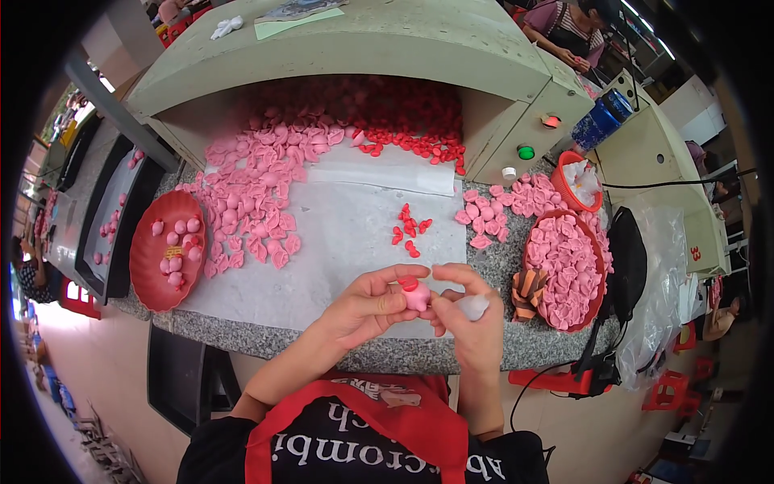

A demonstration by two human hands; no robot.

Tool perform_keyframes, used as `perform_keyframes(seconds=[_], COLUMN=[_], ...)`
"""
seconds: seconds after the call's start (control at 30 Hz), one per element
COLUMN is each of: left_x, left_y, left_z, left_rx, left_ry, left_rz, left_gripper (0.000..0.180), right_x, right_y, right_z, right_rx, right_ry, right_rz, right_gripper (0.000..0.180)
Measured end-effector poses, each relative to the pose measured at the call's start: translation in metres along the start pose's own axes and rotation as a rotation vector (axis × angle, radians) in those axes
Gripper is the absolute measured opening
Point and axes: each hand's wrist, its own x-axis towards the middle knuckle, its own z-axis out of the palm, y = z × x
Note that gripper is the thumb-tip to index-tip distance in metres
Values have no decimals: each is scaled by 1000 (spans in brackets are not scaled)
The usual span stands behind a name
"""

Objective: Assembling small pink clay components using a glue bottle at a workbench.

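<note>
My left hand (369, 305) is closed on a small round pink toy part (416, 297), pinched between thumb and fingers. A red piece (409, 283) sits on top of the pink part. Against its right side are the fingertips of my right hand (468, 319), curled in a pinch. A small whitish translucent thing (472, 306) juts out by the right thumb, in that hand's grip; its kind is unclear. Just beyond my hands, several small red pieces (410, 227) lie on a white sheet (347, 218).
Pink parts (258, 189) and red pieces (415, 143) are heaped under the pale green hood (322, 52). A red tray (145, 262) of round parts stands left. At right are a full red basket (598, 266), a smaller basket (566, 194) and a blue bottle (601, 118).
</note>
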Motion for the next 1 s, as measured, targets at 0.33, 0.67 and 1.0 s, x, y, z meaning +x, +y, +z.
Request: perform_keyframes(seconds=[0.33,0.67,1.0], left_x=[11,17,29], left_y=[6,9,0], left_z=[-10,-8,-15], left_rx=[139,213,157], left_ry=[-76,-47,-48], left_rz=[-220,-242,-209], left_gripper=[35,35,38], right_x=[13,17,22], right_y=[17,25,29], right_z=[-26,-30,-21], right_rx=[166,225,274], right_ry=[-228,-226,-70], right_rz=[317,334,269], right_gripper=[33,29,26])
